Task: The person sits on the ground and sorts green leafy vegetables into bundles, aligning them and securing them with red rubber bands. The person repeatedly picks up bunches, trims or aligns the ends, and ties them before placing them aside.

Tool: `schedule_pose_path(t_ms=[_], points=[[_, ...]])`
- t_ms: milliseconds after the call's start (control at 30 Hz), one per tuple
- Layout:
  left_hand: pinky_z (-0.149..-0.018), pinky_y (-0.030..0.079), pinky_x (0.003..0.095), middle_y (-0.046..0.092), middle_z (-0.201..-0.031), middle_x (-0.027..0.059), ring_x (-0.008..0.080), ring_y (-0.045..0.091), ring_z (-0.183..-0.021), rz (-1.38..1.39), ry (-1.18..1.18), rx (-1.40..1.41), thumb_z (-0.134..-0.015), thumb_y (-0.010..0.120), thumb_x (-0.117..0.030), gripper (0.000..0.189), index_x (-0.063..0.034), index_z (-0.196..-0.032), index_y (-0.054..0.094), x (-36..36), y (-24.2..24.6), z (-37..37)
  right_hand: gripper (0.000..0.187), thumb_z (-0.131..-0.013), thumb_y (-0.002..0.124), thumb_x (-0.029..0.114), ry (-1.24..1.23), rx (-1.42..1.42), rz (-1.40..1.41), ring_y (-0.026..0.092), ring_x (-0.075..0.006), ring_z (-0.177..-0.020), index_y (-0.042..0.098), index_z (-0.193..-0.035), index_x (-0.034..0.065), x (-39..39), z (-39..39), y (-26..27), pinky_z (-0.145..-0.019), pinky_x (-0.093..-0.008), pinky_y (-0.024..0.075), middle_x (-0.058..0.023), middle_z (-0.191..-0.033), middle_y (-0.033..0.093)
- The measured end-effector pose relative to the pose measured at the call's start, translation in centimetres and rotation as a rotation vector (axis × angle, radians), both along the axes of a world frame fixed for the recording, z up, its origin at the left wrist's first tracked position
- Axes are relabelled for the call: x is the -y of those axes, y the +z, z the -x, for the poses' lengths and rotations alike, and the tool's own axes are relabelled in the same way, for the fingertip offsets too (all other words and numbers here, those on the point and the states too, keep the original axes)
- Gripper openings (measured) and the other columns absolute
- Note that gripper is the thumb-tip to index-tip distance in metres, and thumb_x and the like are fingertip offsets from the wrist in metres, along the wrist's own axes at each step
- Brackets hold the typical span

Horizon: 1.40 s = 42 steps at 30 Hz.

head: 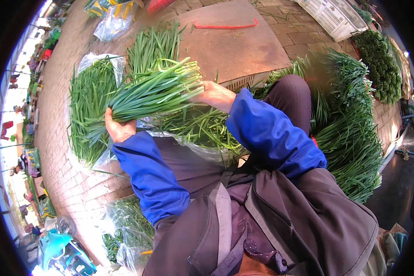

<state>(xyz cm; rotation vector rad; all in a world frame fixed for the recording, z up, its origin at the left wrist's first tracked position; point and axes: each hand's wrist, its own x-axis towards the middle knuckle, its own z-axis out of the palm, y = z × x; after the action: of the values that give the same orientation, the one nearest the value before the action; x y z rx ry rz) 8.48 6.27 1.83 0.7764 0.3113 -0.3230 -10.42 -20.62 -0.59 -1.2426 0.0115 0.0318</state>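
A bunch of long green leafy stalks, likely garlic chives [151,95], is held level between both hands. My left hand [119,126] grips its leafy end from below, with the thumb at the side. My right hand [215,96] holds the pale cut stem ends; part of its fingers is hidden by the stalks. Under the bunch lies a heap of loose leaves [200,126] on clear plastic by the knees. To the left, more green leaves [89,89] lie on a clear plastic bag. Another pile of leaves [155,46] lies behind the held bunch.
A brown board [234,45] with a red strip [226,27] rests on a crate ahead. Large stacks of greens [348,145] stand on the right, near a white woven sack [331,19]. Bagged greens [131,220] lie at lower left on the brick paving [65,138].
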Motion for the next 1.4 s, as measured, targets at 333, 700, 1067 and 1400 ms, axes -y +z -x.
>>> schedule_pose_path(t_ms=[333, 700, 1067, 1400], points=[[-0.104, 0.044, 0.0623, 0.064, -0.131, 0.0164, 0.0388, 0.058, -0.122, -0.046, 0.003, 0.015, -0.099, 0.050, -0.035, 0.044, -0.0051, -0.129, 0.062, 0.6, 0.2, 0.3, 0.030, -0.095, 0.066, 0.015, -0.082, 0.013, -0.066, 0.061, -0.0086, -0.104, 0.070, -0.123, 0.0072, -1.3, -0.2, 0.3, -0.094, -0.0287, 0.0473, 0.0004, -0.115, 0.071], [-0.106, 0.042, 0.0609, 0.064, -0.132, 0.0155, 0.0380, 0.058, -0.122, -0.056, 0.003, 0.000, -0.098, 0.051, -0.036, 0.044, -0.0058, -0.129, 0.062, 0.9, -0.1, 0.3, 0.033, -0.096, 0.067, 0.022, -0.106, 0.076, -0.275, 0.063, -0.0113, -0.104, 0.067, -0.126, 0.0063, -1.7, -0.3, 0.4, -0.095, -0.0299, 0.0486, -0.0015, -0.117, 0.070], [-0.107, 0.040, 0.0633, 0.061, -0.135, 0.0159, 0.0393, 0.056, -0.125, -0.023, 0.038, 0.006, -0.097, 0.051, -0.035, 0.045, -0.0062, -0.130, 0.061, 0.4, -0.5, 0.0, 0.009, -0.099, 0.063, 0.018, -0.097, -0.037, -0.400, 0.063, -0.0101, -0.084, 0.064, -0.100, 0.0092, 2.4, 2.9, -1.2, -0.074, -0.0254, 0.0500, -0.0022, -0.097, 0.068], [-0.105, 0.043, 0.0625, 0.062, -0.134, 0.0167, 0.0386, 0.058, -0.123, -0.055, 0.044, 0.033, -0.098, 0.051, -0.036, 0.046, -0.0048, -0.131, 0.061, 0.3, -1.0, -0.3, 0.040, -0.099, 0.059, 0.019, -0.093, 0.033, 0.116, 0.059, -0.0127, -0.111, 0.059, -0.132, -0.0030, 1.9, 2.8, 0.4, -0.101, -0.0293, 0.0441, -0.0048, -0.123, 0.067]])
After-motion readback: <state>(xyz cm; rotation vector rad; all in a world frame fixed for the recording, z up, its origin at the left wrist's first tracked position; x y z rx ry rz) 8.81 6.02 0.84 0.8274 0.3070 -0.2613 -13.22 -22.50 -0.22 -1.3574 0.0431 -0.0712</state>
